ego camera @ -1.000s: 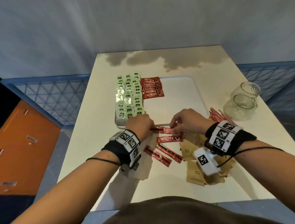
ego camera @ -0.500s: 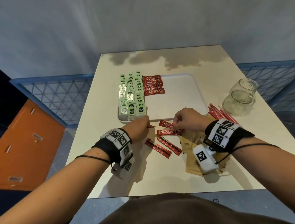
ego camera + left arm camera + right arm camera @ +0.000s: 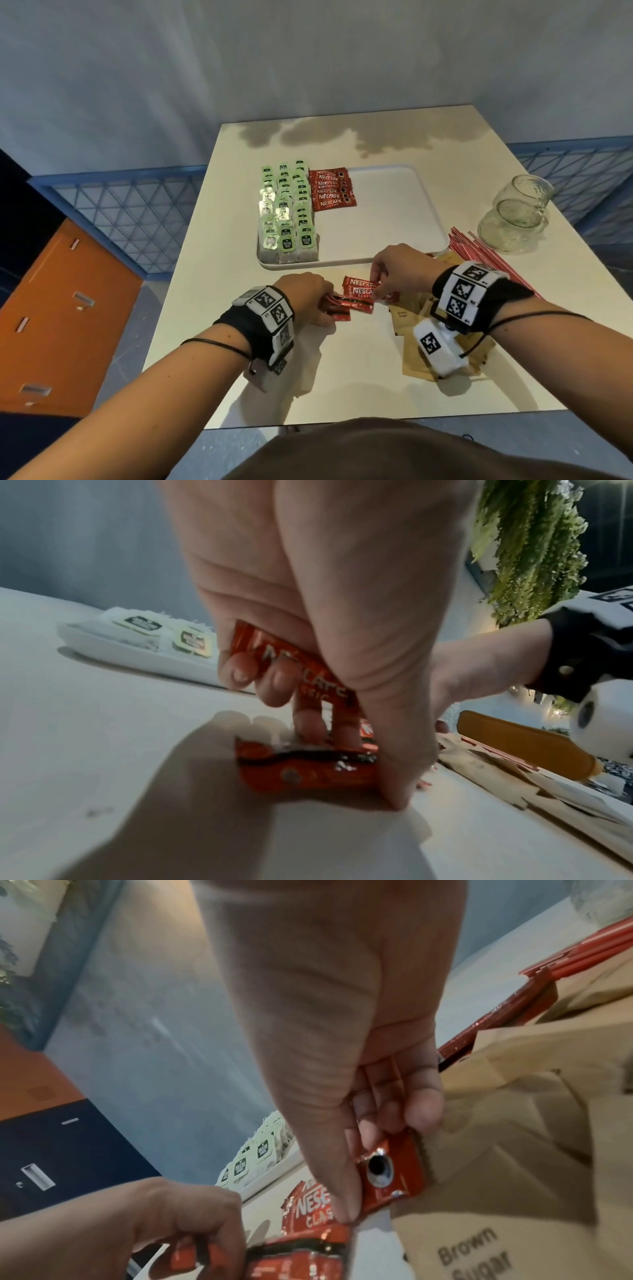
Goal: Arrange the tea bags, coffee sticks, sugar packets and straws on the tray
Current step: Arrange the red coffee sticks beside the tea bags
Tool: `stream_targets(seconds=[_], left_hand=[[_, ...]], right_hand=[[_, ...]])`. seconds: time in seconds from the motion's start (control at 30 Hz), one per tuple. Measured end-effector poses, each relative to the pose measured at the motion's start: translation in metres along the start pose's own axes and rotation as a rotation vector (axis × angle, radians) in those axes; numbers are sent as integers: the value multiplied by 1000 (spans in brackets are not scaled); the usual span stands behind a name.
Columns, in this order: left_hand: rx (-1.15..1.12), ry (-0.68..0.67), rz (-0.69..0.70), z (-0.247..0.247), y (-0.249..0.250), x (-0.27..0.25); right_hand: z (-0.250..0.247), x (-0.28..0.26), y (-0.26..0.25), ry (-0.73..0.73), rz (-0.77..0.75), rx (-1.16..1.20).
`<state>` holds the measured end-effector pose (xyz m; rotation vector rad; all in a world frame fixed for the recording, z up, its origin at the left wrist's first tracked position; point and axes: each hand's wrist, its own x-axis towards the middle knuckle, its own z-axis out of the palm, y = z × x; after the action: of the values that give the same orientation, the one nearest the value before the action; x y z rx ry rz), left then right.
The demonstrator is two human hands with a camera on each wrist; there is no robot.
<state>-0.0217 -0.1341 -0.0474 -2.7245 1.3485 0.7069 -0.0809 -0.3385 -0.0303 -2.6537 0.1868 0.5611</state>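
Note:
A white tray (image 3: 387,222) holds rows of green-tagged tea bags (image 3: 287,212) at its left and a stack of red coffee sticks (image 3: 331,193) beside them. In front of the tray my left hand (image 3: 308,298) grips a bundle of red coffee sticks (image 3: 342,306) lying on the table; the left wrist view shows fingers (image 3: 279,681) curled round one stick (image 3: 301,666). My right hand (image 3: 394,274) pinches the right ends of two more sticks (image 3: 361,289), its thumb (image 3: 339,1191) on a stick (image 3: 390,1172). Brown sugar packets (image 3: 407,322) lie under my right wrist. Red straws (image 3: 479,250) lie to the right.
Two empty glass jars (image 3: 513,219) stand at the table's right edge, beyond the straws. The tray's right half is bare white. A blue lattice railing (image 3: 130,209) and an orange cabinet (image 3: 58,308) lie to the left, below the table.
My left hand has moved back and gathered the loose sticks that lay in front into one bundle. My right hand stays pinching sticks near the tray's front edge.

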Motion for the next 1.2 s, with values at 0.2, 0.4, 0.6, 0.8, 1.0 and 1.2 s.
stream_targets(seconds=[0.2, 0.4, 0.6, 0.8, 1.0, 1.2], left_hand=[[-115, -40, -61, -1, -12, -5], [-434, 12, -79, -19, -19, -6], [-1064, 447, -345, -29, -33, 11], [-1392, 333, -161, -35, -16, 26], [-1499, 390, -202, -30, -16, 32], [-1749, 404, -274, -40, -19, 26]], right_hand=[[1, 2, -4, -13, 5, 35], [-12, 4, 3, 9, -10, 109], [-23, 1, 6, 89, -7, 630], [-30, 2, -16, 133, -16, 900], [-33, 5, -21, 165, -38, 888], [-41, 10, -17, 109, -53, 887]])
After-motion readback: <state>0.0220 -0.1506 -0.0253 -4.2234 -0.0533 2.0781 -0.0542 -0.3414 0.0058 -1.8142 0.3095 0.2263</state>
